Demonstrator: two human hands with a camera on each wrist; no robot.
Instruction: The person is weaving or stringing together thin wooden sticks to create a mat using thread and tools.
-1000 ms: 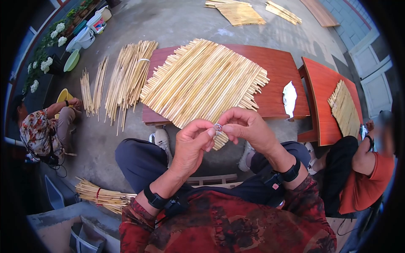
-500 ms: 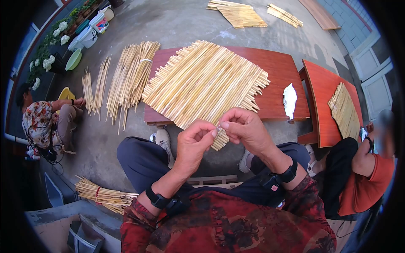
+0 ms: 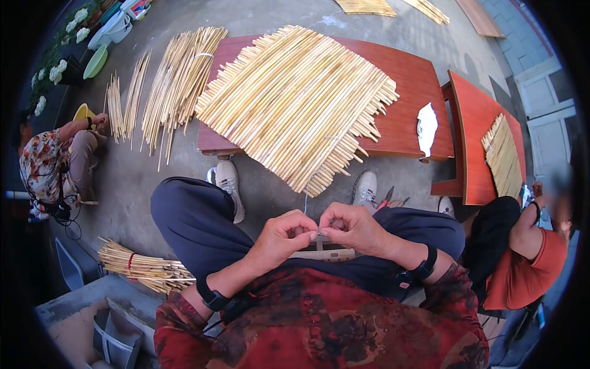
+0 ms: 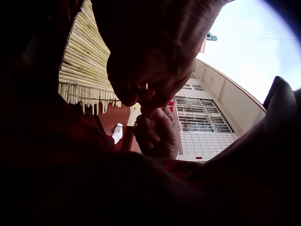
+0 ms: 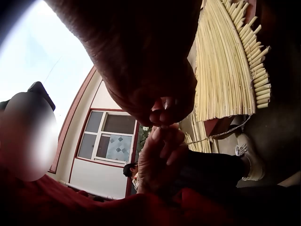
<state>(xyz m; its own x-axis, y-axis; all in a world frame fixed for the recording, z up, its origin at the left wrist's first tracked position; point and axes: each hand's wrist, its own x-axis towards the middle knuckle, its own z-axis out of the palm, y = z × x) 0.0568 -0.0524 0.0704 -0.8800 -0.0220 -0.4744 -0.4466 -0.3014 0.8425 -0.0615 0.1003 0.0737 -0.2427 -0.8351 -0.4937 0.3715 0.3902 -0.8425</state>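
Note:
A mat of pale reed stalks [image 3: 295, 104] lies slantwise on a low red-brown table [image 3: 409, 74], its near corner jutting over the edge. From that corner a thin string [image 5: 226, 133] runs to my hands. Over my lap, my left hand [image 3: 278, 238] pinches the string's end between thumb and forefinger. Right beside it, fingertips almost meeting, my right hand [image 3: 359, 232] pinches the string too. Both wrist views show the fingertips close together, with the hands in shadow and the bit of string between them mostly hidden.
Red-handled pliers [image 3: 389, 202] lie on the ground by my right shoe [image 3: 366, 184]. A white crumpled bag [image 3: 426, 129] rests on the table. Loose reed bundles [image 3: 181, 86] and a tied bundle [image 3: 144, 265] are at left. One person [image 3: 55, 160] sits left, another [image 3: 528, 258] right.
Both hands have come down from the mat's near corner toward my lap, still pinching. The string now shows stretched between corner and hands. The head view has tilted down, bringing the pliers into sight.

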